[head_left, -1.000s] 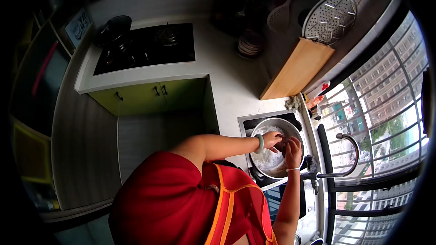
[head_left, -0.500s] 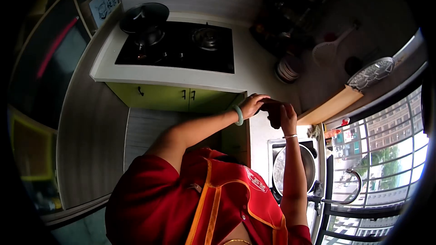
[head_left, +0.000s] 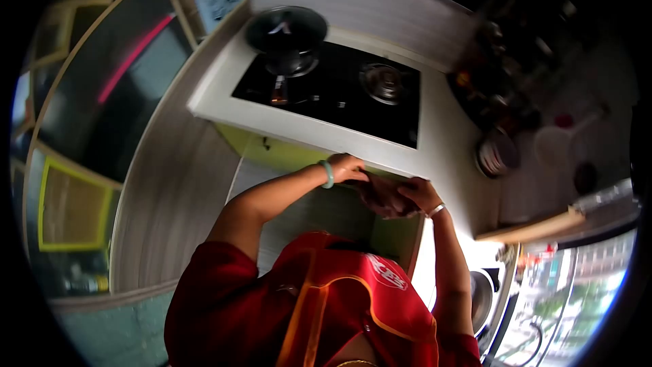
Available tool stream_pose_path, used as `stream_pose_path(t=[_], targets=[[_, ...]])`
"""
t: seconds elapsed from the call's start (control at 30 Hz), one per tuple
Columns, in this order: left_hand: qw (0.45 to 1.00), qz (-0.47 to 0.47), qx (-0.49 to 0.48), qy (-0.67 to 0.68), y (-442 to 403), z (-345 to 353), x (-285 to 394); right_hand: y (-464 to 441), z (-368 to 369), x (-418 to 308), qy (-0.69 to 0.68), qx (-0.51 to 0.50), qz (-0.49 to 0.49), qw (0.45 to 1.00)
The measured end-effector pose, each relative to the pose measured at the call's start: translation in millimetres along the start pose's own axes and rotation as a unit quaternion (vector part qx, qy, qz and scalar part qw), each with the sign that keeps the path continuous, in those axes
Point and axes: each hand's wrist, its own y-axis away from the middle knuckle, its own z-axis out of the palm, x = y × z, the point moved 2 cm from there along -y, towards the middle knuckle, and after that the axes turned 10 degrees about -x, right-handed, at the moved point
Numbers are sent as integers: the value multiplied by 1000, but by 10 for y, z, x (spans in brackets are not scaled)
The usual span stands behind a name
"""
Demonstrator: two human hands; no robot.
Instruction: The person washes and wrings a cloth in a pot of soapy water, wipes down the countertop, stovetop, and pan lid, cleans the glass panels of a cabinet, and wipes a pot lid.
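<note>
A limp, dark reddish-brown cloth (head_left: 385, 198) is stretched between my two hands in front of the counter's edge. My left hand (head_left: 348, 166), below a pale green bangle, has its fingers closed on the cloth's left end. Gripping the other end is my right hand (head_left: 420, 194), thumb on top, with a silver bracelet at the wrist. The cloth sags a little in the middle, and motion blurs its folds.
Ahead is a black gas hob (head_left: 333, 92) bearing a dark pan (head_left: 286, 34) on its left burner. Stacked bowls (head_left: 498, 153) stand on the counter at right, near a wooden board (head_left: 533, 225). A large metal pot (head_left: 481, 302) is at lower right by the window.
The view has turned left, toward the hob. Both hands, with the cloth, have moved away from the sink side, and the cloth is now spread wider between them.
</note>
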Motion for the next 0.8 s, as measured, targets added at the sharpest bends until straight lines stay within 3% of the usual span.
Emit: stream_pose_path(t=[0.03,0.1,0.27,0.43,0.53,0.63,0.67,0.7,0.73,0.77,0.8], targets=[[997,59,12,-45,25,-49,57,-2,-65,-62,68,7,20,997],[989,74,-43,-118,-51,-132,96,-42,-206,-106,150,21,59,987],[990,66,-31,-123,-499,-405,25,-211,-824,77,171,65,-27,983],[978,91,138,-125,-1075,-836,208,-516,-1588,56,91,120,-97,984],[957,124,236,-117,-1321,-1022,297,-608,-1757,-248,206,192,-172,944],[945,117,276,-133,-1440,-933,198,-852,-1642,25,253,269,-198,908],[957,63,247,-142,-1424,-853,146,-950,-1529,149,293,251,-189,903],[965,69,215,-131,-1458,-726,-28,-1024,-1368,217,278,200,-165,925],[975,54,149,-155,-1489,-545,-295,-1139,-1223,495,270,107,-178,940],[986,1,21,-168,-1415,-519,-358,-1200,-1109,710,205,68,-150,965],[986,0,5,-169,-1447,-359,-591,-1269,-996,928,137,35,-117,983]])
